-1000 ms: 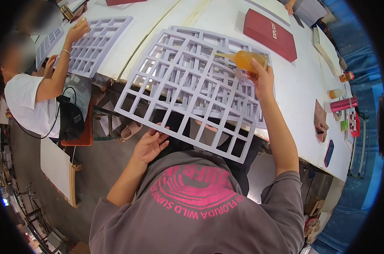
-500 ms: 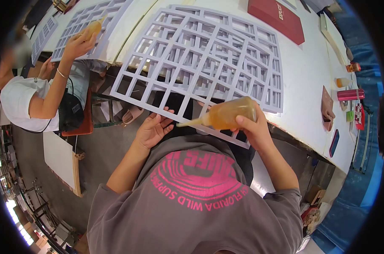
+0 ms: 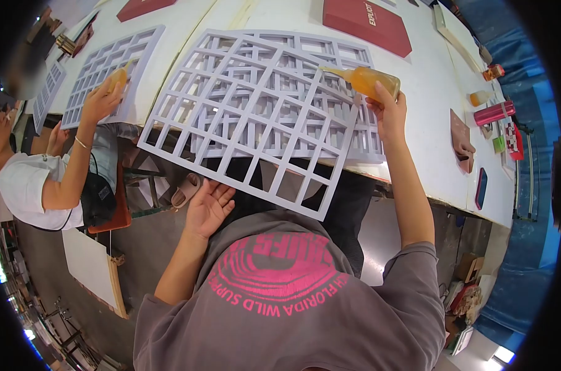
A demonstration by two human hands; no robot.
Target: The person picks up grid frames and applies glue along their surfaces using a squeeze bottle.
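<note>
My right hand (image 3: 389,114) is wrapped round a clear squeeze bottle (image 3: 374,81) of amber liquid. The bottle lies nearly level, and its thin nozzle points left over the far right part of a pale grey lattice panel (image 3: 256,191). Whether the tip touches the panel I cannot tell. This panel rests askew on more lattice panels (image 3: 374,139), its near edge jutting past the table towards my lap. My left hand (image 3: 207,210) is palm up with fingers stretched out, just by that near edge; contact is unclear.
A co-worker at left holds a similar bottle (image 3: 118,79) over another lattice panel (image 3: 98,65). On the white table (image 3: 419,123) are a red box (image 3: 367,25), a phone (image 3: 481,188), a brown pouch (image 3: 462,141) and a pink cylinder (image 3: 494,112).
My right hand has carried the bottle away from the near edge to the panel's far right. The panel has turned slightly, and the whole view has shifted. My left hand stays by the near edge.
</note>
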